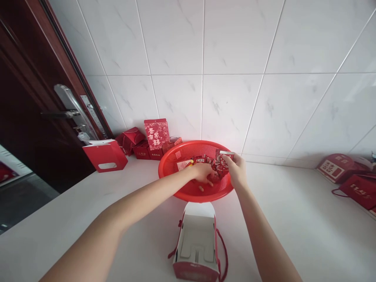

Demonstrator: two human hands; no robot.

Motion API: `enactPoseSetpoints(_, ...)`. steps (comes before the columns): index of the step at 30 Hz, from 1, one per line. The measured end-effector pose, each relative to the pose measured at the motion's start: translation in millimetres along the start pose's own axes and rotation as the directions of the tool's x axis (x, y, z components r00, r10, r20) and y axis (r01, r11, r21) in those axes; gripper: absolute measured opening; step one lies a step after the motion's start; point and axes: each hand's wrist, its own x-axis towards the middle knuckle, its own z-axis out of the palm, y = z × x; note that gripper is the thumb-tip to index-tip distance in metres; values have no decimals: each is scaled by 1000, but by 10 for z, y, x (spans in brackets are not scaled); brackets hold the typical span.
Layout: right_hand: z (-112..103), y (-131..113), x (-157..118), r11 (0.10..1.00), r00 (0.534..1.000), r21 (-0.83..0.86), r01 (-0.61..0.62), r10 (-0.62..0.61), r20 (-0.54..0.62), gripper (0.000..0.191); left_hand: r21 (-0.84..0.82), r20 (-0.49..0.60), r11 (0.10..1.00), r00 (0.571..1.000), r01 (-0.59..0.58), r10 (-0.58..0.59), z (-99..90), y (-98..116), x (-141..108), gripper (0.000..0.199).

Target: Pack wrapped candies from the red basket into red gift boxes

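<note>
A red plastic basket (167,166) with perforated sides holds several small red wrapped packets (201,159). My left hand (204,172) is down inside it, fingers apart, touching the packets near the right side. At the basket's right rim, my right hand (237,166) is closed on a small red packet (222,161) with a white top edge. Below the basket, close to me, an open gift box (196,270) shows a white inside with nothing in it and a red cord (225,250) at its side. Peanut-like pieces (201,188) lie in the basket's bottom.
Red gift boxes (142,150) and an upright printed red box (157,133) stand against the tiled wall. A red bag-shaped box (105,156) is at the left, by a dark door (35,78). More red boxes (358,188) sit far right on the white tabletop (273,203).
</note>
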Motion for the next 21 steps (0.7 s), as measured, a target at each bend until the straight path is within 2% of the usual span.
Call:
enactPoseSetpoints(3,1,-10,-10,1000,1000,0,4,-4,2,21,9,-124,990,983,137,-135,-101,-197,18,29)
enactPoseSetpoints(5,3,-18,-20,1000,1000,-1,2,-2,3,21,-15,-148,973,961,232,-232,-143,-309,8,30)
enactPoseSetpoints(8,6,-24,-30,1000,1000,-2,-2,2,3,22,-35,-81,933,930,357,-359,-168,-379,-35,22)
enactPoseSetpoints(12,6,-24,-29,1000,1000,1,-4,4,0,22,-9,-17,877,877,480,-480,-197,-292,-95,21)
enactPoseSetpoints(16,5,-22,-23,1000,1000,3,0,0,-4,22,-4,9,852,852,523,-523,-228,-201,-132,24)
enactPoseSetpoints(21,10,-11,-16,1000,1000,10,1,-1,-11,21,-106,-52,883,884,457,-464,-184,-294,-110,25)
